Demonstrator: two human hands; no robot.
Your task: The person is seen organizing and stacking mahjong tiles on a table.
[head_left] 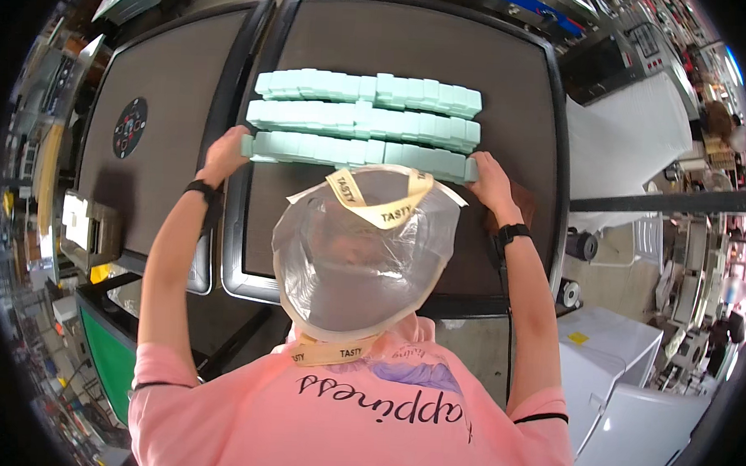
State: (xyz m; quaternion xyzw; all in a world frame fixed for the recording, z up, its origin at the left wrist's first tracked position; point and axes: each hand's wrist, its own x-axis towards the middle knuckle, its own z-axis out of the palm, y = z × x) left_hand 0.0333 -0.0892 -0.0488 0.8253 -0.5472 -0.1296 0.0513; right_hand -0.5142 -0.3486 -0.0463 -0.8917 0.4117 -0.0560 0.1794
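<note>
While the left hand (225, 153) and right hand (492, 181) clasped opposite ends of the near tile row (318, 150), the middle row (307, 116) and far row (313, 85) lay beyond them, all formed but slightly uneven.

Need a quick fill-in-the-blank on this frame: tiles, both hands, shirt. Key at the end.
1. The green tiles stand in ____ rows.
2. The left hand is at the ____ end of the nearest row.
3. The right hand is at that row's ____ end.
4. The shirt is mainly ____.

Missing words: three; left; right; pink.
</note>
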